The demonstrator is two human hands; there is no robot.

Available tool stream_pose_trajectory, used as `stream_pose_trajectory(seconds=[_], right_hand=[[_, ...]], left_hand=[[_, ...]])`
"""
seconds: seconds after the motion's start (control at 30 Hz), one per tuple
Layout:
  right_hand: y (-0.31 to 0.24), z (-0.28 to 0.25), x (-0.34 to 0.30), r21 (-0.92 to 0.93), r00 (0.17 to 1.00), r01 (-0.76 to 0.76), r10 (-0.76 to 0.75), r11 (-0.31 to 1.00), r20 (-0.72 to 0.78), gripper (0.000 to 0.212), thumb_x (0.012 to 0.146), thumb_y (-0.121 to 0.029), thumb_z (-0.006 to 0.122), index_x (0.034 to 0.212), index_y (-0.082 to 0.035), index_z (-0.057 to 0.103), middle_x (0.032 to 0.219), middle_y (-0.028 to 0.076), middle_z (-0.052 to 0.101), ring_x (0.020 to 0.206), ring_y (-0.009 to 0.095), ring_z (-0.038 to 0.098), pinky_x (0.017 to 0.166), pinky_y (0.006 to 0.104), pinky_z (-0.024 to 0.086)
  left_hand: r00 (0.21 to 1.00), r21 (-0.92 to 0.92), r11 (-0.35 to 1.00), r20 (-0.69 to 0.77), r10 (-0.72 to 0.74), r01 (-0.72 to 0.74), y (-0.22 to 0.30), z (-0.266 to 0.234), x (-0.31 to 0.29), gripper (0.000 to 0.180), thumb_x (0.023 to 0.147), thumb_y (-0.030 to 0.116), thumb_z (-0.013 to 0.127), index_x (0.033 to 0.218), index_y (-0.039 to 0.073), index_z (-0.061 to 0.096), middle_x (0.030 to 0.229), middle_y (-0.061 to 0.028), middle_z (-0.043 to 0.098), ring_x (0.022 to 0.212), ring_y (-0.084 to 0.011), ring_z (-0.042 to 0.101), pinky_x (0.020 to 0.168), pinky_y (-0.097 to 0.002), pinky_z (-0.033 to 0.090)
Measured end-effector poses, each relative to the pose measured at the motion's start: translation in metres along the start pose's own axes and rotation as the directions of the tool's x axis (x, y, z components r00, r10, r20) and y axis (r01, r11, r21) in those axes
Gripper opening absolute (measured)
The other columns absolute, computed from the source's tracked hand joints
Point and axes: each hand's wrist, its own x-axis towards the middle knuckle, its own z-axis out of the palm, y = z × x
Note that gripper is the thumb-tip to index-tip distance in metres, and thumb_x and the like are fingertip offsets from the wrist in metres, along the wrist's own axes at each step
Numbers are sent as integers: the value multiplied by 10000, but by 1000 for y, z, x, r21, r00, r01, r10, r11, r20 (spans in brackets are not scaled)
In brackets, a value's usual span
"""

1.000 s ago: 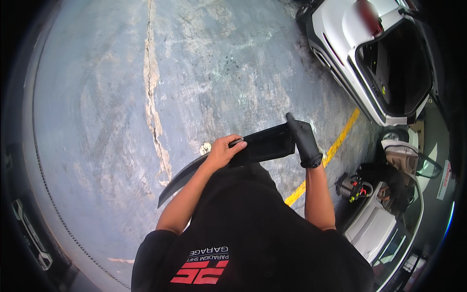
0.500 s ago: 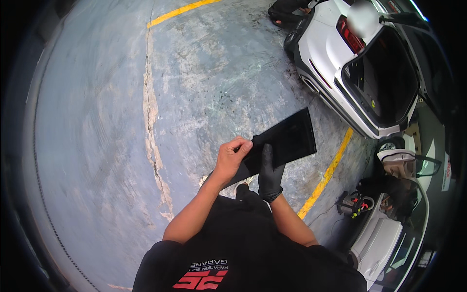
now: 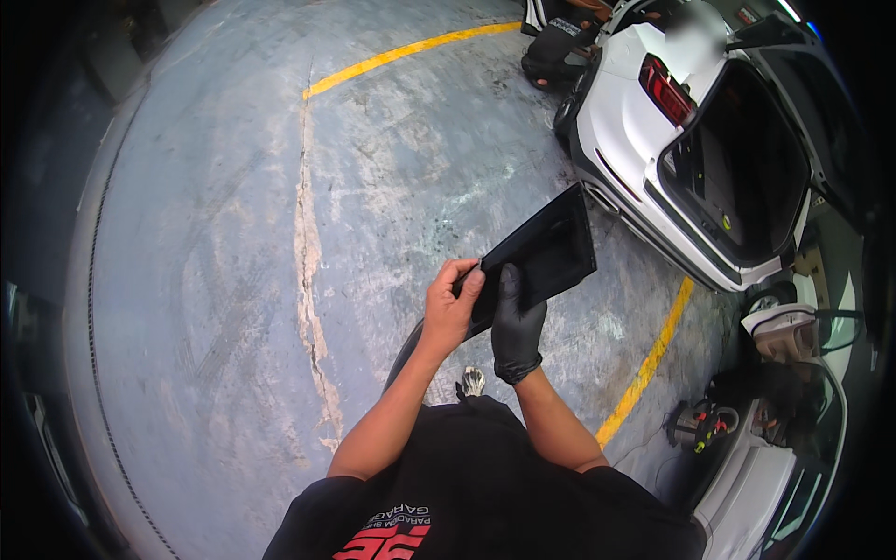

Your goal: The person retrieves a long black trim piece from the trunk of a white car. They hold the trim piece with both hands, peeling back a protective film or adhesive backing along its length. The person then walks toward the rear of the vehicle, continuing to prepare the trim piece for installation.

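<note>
The bare left hand [image 3: 452, 303] grips the edge of a long black panel [image 3: 553, 245]; just beside it, the black-gloved right hand [image 3: 519, 329] clamps it too, thumb across its face. The panel slants away rightward above the grey floor [image 3: 411, 168]. Beyond stands a white car [image 3: 616, 126], rear opened, a person [image 3: 558, 49] low beside its wheel [image 3: 567, 105].

Panel [image 3: 553, 250], black, as is the glove [image 3: 518, 334] against it; right of the panel, a white car [image 3: 618, 126] with red tail light [image 3: 664, 91]. Left of the panel, mottled blue-grey floor [image 3: 210, 243] with a pale, jagged crack [image 3: 306, 245]
</note>
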Motion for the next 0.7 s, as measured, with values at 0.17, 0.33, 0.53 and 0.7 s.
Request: stream_pose_trajectory(seconds=[0.17, 0.33, 0.53, 0.7], right_hand=[[3, -28, 18, -17, 999, -9, 10, 1000, 54, 295, 1037, -230, 571, 1027, 50, 663, 863, 108, 702, 773, 153, 642, 668, 331, 494], [21, -56, 39, -46, 995, -89, 91, 995, 39, 316, 1026, -238, 603, 1023, 70, 670, 914, 88, 709, 821, 125, 619, 730, 313, 492], [47, -85, 51, -79, 984, -151, 157, 985, 85, 328, 1026, -255, 593, 1011, 59, 687, 907, 132, 728, 817, 182, 667, 713, 338, 500], [67, -99, 61, -161, 991, -112, 123, 980, 59, 331, 1024, -266, 580, 972, 37, 701, 830, 168, 727, 748, 276, 702, 679, 366, 513]], left_hand=[[997, 167, 983, 11, -83, 80, -3, 29, 5, 336, 1024, 358, 614, 941, 33, 605, 827, 48, 569, 771, -45, 479, 700, -218, 401], [977, -32, 977, 50, -209, 211, -33, 55, 8, 296, 1024, 343, 617, 916, 68, 610, 811, 64, 562, 748, -30, 467, 676, -216, 393], [962, 57, 960, -18, -273, 273, -59, 76, 9, 322, 1046, 353, 569, 889, 77, 620, 805, 74, 566, 725, -28, 470, 674, -214, 399], [954, 90, 960, -169, -249, 267, -80, 89, 15, 370, 1066, 351, 525, 875, 48, 617, 816, 55, 582, 729, -37, 476, 667, -220, 408]])
